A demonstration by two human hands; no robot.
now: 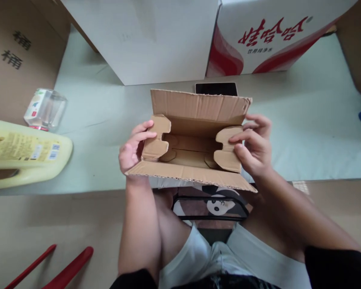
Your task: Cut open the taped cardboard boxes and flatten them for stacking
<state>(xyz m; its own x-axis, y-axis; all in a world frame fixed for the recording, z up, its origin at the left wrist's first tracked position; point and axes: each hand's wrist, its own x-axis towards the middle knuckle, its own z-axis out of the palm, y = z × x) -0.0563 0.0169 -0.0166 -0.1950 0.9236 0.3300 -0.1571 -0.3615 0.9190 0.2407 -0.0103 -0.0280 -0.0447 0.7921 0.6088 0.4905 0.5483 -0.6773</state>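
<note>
A small brown cardboard box (201, 107) faces up with its top flaps apart, and its inside shows bare. At its left end my left hand (132, 148) grips the box, fingertips on the notched left end flap (156, 148). My right hand (257, 144) pinches the notched right end flap (231, 158) between thumb and fingers. The long far flap stands up, while the long near flap (192, 176) leans toward me. Both palms are partly turned out of sight behind the box ends.
A phone (216, 88) lies behind the box on the pale green cloth (102, 116). Two large white cartons (171, 40) stand at the back. To the left are a yellow jug (48, 154), a clear bottle (46, 110) and a brown carton (18, 80). Red legs (72, 267) show on the floor.
</note>
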